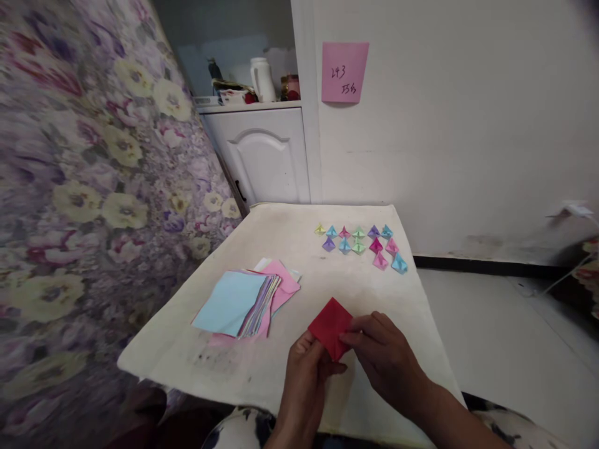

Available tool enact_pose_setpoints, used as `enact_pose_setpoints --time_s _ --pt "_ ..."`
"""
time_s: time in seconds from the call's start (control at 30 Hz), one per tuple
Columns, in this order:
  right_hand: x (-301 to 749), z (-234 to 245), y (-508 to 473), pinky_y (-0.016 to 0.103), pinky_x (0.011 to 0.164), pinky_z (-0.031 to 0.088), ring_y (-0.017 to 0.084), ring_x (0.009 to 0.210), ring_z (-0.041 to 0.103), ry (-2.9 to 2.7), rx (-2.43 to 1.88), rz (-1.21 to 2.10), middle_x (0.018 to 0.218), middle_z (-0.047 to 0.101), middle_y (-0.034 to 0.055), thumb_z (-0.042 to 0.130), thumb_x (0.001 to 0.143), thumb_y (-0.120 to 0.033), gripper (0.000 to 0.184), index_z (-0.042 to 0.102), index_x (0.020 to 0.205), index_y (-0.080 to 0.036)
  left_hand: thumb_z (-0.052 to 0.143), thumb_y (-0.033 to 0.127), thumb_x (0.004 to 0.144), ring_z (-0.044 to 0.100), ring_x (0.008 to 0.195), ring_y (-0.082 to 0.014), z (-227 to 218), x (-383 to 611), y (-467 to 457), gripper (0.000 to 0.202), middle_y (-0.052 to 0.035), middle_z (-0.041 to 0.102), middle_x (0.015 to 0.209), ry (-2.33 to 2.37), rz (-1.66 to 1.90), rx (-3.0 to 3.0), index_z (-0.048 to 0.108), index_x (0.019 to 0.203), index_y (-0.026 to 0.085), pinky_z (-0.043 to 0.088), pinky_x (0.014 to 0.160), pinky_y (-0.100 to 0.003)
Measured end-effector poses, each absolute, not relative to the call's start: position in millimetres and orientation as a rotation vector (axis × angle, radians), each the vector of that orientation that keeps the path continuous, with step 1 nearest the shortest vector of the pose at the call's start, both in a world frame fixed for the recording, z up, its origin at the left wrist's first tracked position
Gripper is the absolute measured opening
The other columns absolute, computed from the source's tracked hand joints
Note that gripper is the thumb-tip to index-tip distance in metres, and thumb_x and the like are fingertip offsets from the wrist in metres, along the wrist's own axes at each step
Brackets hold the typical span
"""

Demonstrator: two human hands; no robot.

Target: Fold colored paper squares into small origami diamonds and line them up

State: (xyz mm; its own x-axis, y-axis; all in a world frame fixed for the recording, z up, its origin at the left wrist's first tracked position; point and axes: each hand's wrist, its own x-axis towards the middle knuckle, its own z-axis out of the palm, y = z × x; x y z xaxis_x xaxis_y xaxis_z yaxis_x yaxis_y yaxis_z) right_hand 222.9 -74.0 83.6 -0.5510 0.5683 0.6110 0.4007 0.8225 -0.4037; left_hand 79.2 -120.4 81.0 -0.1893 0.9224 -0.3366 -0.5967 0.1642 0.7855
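Observation:
A red folded paper square point(331, 325), turned like a diamond, is held between both hands above the near part of the table. My left hand point(309, 371) grips its lower left side, thumb near the front and fingers beneath. At its right corner, my right hand point(386, 352) pinches the paper between thumb and fingers. Left of the hands lies a stack of coloured paper sheets point(230, 302), light blue on top. Pink sheets point(283, 284) stick out from beside and under it. Small folded paper pieces point(375, 246) in several colours stand in rows toward the far right.
The cream-covered table point(281, 231) reaches to a white cabinet point(264, 156) and the wall. A flowered curtain point(107, 206) hangs along the left. On the cabinet shelf stands a white jug point(262, 80). A pink note point(345, 72) is on the wall.

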Motion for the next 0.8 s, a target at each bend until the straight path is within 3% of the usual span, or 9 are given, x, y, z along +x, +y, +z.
enact_pose_setpoints --time_s 0.2,0.37,0.5,0.67,0.8 --pt "222.9 78.5 -71.6 0.036 0.065 0.046 0.020 0.078 0.053 -2.258 -0.663 0.263 0.096 0.063 0.0091 0.043 0.088 -0.009 0.029 0.063 0.106 -0.022 0.062 0.029 0.074 0.065 0.069 -0.0183 83.3 71.3 -120.1 0.019 -0.0056 0.070 0.075 0.930 1.434 0.303 0.067 0.085 0.014 0.052 0.055 -0.027" --pt "220.4 78.0 -73.3 0.037 0.066 0.046 0.021 0.080 0.053 -2.295 -0.680 0.231 0.098 0.062 0.0105 0.041 0.089 -0.009 0.030 0.063 0.105 -0.020 0.058 0.036 0.080 0.065 0.066 -0.0169 85.5 69.0 -120.5 0.026 -0.0072 0.070 0.080 0.861 1.441 0.216 0.066 0.089 0.013 0.053 0.058 -0.028" --pt "218.2 80.1 -76.4 0.039 0.068 0.046 0.022 0.081 0.052 -2.328 -0.709 0.260 0.101 0.060 0.0112 0.041 0.087 -0.007 0.032 0.063 0.107 -0.021 0.071 0.023 0.071 0.065 0.071 -0.0138 83.3 71.0 -120.4 0.027 -0.0086 0.071 0.086 0.929 1.433 0.375 0.065 0.095 0.011 0.052 0.064 -0.023" --pt "221.5 86.8 -77.1 0.036 0.072 0.049 0.021 0.089 0.054 -2.120 -0.676 0.616 0.098 0.059 0.0087 0.041 0.084 -0.004 0.036 0.064 0.103 -0.024 0.078 0.018 0.062 0.064 0.069 -0.0129 80.2 72.9 -118.9 0.036 -0.0065 0.071 0.084 1.003 1.430 0.396 0.067 0.096 0.014 0.051 0.060 -0.021" --pt "226.9 93.8 -70.5 0.032 0.069 0.048 0.019 0.083 0.056 -1.858 -0.803 0.845 0.095 0.060 0.0068 0.049 0.084 -0.017 0.022 0.064 0.098 -0.023 0.080 0.020 0.057 0.064 0.067 -0.0136 78.2 74.0 -119.3 0.034 -0.0055 0.072 0.082 1.090 1.428 0.385 0.069 0.090 0.015 0.050 0.057 -0.021"
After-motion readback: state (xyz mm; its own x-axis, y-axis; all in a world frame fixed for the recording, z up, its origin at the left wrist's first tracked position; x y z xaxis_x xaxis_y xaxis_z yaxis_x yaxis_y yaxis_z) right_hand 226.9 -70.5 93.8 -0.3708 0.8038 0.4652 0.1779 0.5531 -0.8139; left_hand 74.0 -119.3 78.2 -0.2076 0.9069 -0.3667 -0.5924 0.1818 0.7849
